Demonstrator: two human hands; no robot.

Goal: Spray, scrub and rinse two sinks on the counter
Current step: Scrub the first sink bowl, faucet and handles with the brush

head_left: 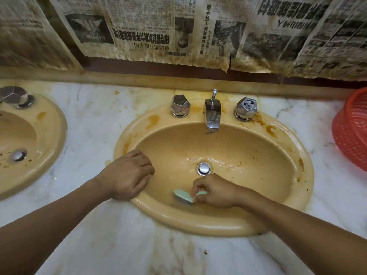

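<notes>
A stained yellow sink [258,155] fills the middle of the marble counter, with a chrome drain plug [204,168] at its bottom. My right hand [215,190] holds a pale green scrub brush [182,196] by its handle, bristles down on the near inner wall of the basin just below the drain. My left hand [129,176] rests on the sink's left rim with its fingers curled and nothing in it. A second yellow sink [49,135] lies at the left edge, partly cut off.
A chrome tap [212,114] stands between two faceted knobs [180,106] [246,108] behind the basin. A red plastic basket [353,128] sits on the counter at the right edge. Stained newspaper [178,26] covers the wall above the marble counter [95,120].
</notes>
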